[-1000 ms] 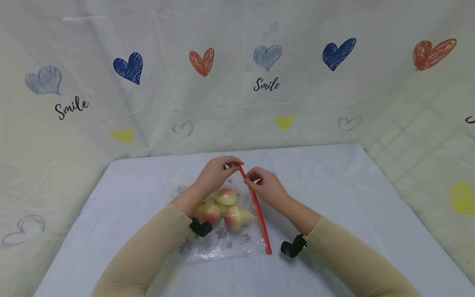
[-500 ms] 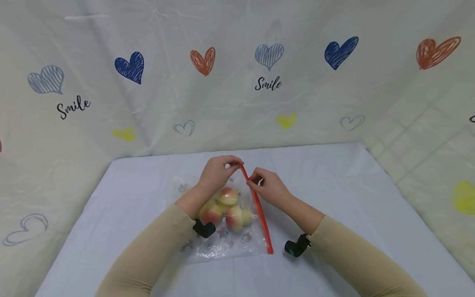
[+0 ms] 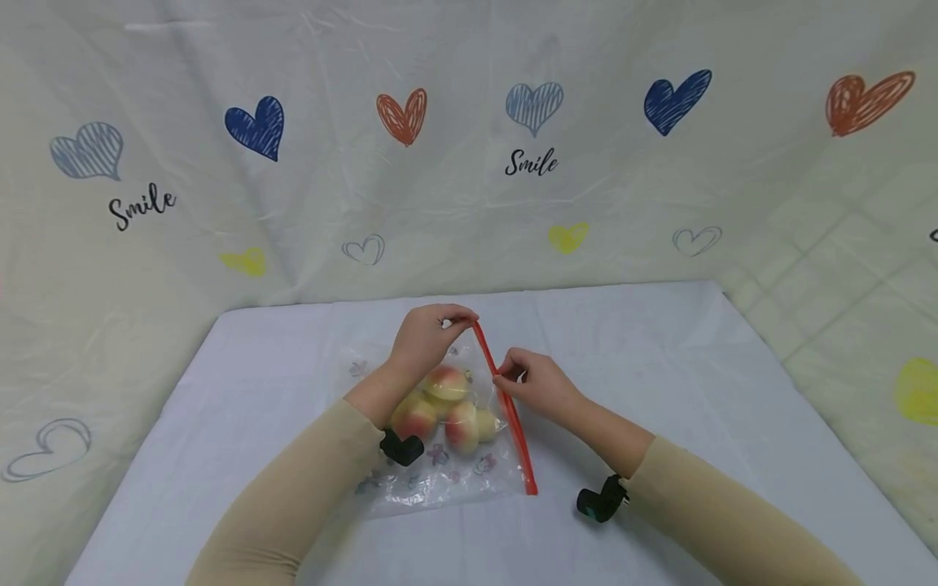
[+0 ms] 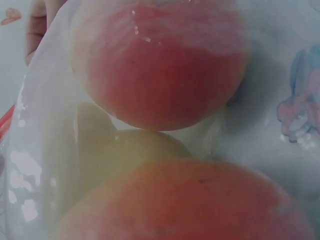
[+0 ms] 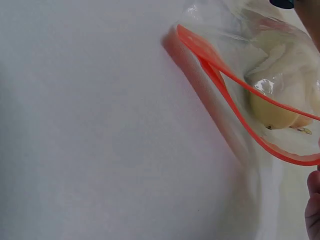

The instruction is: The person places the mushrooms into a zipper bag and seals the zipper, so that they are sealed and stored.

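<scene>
A clear zip bag (image 3: 440,492) with small printed figures lies on the table, several red-and-yellow peaches (image 3: 462,427) inside. Along its right side runs a red zip strip (image 3: 519,439). My left hand (image 3: 425,338) pinches the far end of that strip. Lower on the same strip, my right hand (image 3: 542,387) pinches it between thumb and finger. In the right wrist view the two red edges (image 5: 235,107) stand apart towards the near corner, and a pale peach (image 5: 272,110) shows behind them. Red-skinned peaches (image 4: 165,75) under the plastic fill the left wrist view.
A white cloth (image 3: 659,350) covers the table. Behind it hangs a pale backdrop (image 3: 454,187) printed with hearts and the word "Smile". A dark wrist camera (image 3: 602,499) sits under the right sleeve, another camera (image 3: 401,448) under the left, over the bag.
My right hand has slid along the red strip towards the near side, widening the gap between the hands. My left hand stays at the far end of the strip.
</scene>
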Motion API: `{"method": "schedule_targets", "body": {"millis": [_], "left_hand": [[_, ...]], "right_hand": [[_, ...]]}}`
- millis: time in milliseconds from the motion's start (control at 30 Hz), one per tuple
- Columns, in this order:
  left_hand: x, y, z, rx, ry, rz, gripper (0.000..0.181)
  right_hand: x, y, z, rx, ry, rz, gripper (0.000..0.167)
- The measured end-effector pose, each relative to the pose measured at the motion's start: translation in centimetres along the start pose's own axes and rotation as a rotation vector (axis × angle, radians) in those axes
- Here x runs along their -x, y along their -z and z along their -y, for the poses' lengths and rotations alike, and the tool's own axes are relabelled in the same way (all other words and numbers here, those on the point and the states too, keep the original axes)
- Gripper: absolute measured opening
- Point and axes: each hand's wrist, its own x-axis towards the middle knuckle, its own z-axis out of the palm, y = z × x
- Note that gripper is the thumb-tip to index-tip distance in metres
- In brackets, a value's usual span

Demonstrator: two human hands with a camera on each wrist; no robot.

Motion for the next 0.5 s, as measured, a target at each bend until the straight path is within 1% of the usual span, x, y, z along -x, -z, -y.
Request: {"method": "schedule_targets", "body": {"millis": [200,400,500], "left_hand": [[-0.2,0.0,-0.1,-0.007,0.007,0.005,0.013],[-0.3,-0.2,0.2,-0.007,-0.01,-0.005,0.013],[-0.4,-0.3,0.3,0.004,0.011,-0.002,0.013]], "right_hand": [[0.7,0.1,0.0,-0.006,-0.025,0.028,0.012],[1.6,0.1,-0.3,-0.008,-0.041,0.042,0.012],[2.1,-0.2,-0.6,-0.006,-0.041,0.065,0.012]]}}
